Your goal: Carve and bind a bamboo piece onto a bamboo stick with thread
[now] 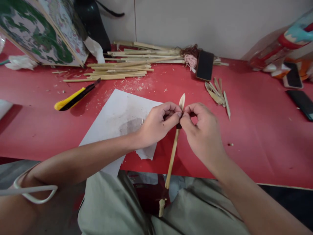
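Note:
A long, thin bamboo-like stick (172, 153) slants from the red table's edge up between my hands. Its pale upper end narrows to a point, and a dark band circles it just below my fingertips. A knobbly lower piece hangs over my lap. My left hand (161, 122) is closed, thumb and forefinger pinched against the stick near the dark band. Facing it, my right hand (201, 129) is pinched closed at the same spot, the two sets of fingertips nearly meeting. What lies between the right fingertips is too small to make out.
White paper (117, 114) lies under my left forearm. A yellow-black utility knife (74, 98) rests at left. Several cut stalks (119, 70) and shavings lie behind. A phone (204, 65), dry husk pieces (218, 94), a clear bottle (271, 52) and more phones are at right.

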A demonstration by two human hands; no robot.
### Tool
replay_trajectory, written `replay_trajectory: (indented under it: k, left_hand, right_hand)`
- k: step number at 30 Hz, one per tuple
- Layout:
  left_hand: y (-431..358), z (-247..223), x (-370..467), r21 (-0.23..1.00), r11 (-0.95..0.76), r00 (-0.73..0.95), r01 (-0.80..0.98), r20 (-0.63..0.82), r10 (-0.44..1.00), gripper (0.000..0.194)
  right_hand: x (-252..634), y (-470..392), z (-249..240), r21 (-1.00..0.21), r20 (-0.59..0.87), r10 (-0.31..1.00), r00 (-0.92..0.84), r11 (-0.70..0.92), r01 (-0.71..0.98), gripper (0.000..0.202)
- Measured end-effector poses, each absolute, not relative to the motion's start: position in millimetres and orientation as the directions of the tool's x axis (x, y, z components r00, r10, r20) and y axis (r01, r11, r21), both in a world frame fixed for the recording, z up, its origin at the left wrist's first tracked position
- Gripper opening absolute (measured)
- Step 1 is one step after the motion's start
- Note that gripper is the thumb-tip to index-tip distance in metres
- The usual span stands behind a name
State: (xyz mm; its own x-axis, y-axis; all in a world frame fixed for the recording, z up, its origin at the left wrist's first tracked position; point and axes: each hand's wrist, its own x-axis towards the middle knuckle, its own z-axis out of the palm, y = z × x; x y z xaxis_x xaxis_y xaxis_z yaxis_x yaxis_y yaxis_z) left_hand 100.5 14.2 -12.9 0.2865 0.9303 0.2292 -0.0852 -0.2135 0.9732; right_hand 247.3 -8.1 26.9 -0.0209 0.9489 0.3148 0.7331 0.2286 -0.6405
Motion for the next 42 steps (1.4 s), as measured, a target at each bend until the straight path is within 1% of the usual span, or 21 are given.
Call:
replay_trajectory:
  k: [7,11,16,19,23,27,32,34,39,42]
  left_hand:
    - [15.5,-16.6,100.8,0.976,-0.183,0.267,-0.117,0.209,0.941,0.006]
    - [15.1,-17.8,101.5,0.977,-0.154,0.264,-0.145,0.188,0.946,0.006]
    - [14.8,-17.2,102.9,0.968,-0.121,0.261,-0.219,0.178,0.949,0.008]
    - [14.0,-16.9,103.5,0.955,-0.054,0.248,-0.291,0.13,0.96,0.01]
    - [12.8,-17.0,104.5,0.951,0.034,0.312,-0.307,0.067,0.948,0.018]
    - [13.8,-17.2,105.6,0.952,0.023,0.358,-0.306,0.092,0.929,0.034]
    - [12.1,-14.9,104.0,0.976,-0.026,0.356,-0.216,0.104,0.929,0.033]
    - [10.5,-13.4,103.4,0.981,-0.021,0.367,-0.195,0.093,0.925,0.034]
    - [12.2,-11.7,104.4,0.955,0.079,0.434,-0.287,0.057,0.899,0.041]
    - [13.9,-12.0,104.5,0.953,0.104,0.478,-0.284,0.047,0.877,0.04]
  right_hand:
    - [244.7,-7.6,27.0,-0.701,0.285,0.958,-0.009,0.215,0.68,0.012]
    - [244.1,-6.9,27.9,-0.756,0.26,0.965,0.011,0.197,0.625,0.011]
    - [245.1,-5.5,27.3,-0.798,0.228,0.973,0.022,0.174,0.577,0.012]
    - [245.1,-6.1,27.9,-0.827,0.205,0.978,0.03,0.156,0.54,0.013]
    - [245.4,-6.8,29.2,-0.86,0.184,0.982,0.037,0.142,0.491,0.012]
    - [248.0,-5.0,29.0,-0.871,0.187,0.981,0.047,0.143,0.47,0.013]
    - [249.4,-3.5,29.0,-0.885,0.16,0.986,0.047,0.123,0.448,0.012]
    - [249.3,-3.2,30.1,-0.891,0.136,0.99,0.048,0.101,0.442,0.013]
    - [252.4,-0.6,31.8,-0.91,0.121,0.991,0.062,0.085,0.406,0.011]
    - [254.6,1.2,31.3,-0.922,0.11,0.991,0.072,0.074,0.381,0.011]
